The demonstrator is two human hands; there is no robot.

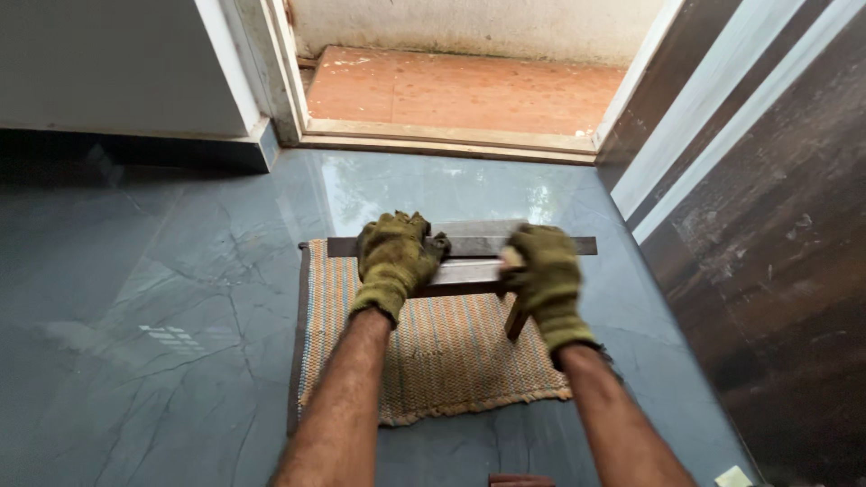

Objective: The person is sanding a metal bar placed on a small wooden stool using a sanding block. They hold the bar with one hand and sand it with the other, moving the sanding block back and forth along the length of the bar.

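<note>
1. Two gloved hands, both closed on one low wooden bench point(469, 245). Left hand point(395, 257) curled over the top rail, fingers wrapped down its far edge. Right hand point(541, 271) clamped round the nearer rail toward its right end, blurred, so exact finger placement cannot be told.
2. Spans the gap between the two hands, apparently tipped, with one leg point(516, 320) slanting down just below the right hand onto a woven mat point(433, 361) beneath both wrists.
3. Risks a pinch at the left fingers: rails lying close together there, liable to nip a gloved fingertip if the upper one shifts against the lower.
4. Risks a skid under the hands: mat resting loose on glossy grey tile point(162, 307) stretching away left of the left hand, so a hard push through the single visible leg may slide mat and bench together.
5. Risks a twist out of the grip: thick gloves dulling the feel, hands set at different rails, load likely uneven, right end free to drop.
6. Risks a knock to the right of the right hand: dark door panel point(776, 261) standing near, within reach of the rail's end on a sudden swing.
7. Risks a trip or snag beyond the hands: raised threshold point(451, 140) crossing the doorway ahead.
</note>
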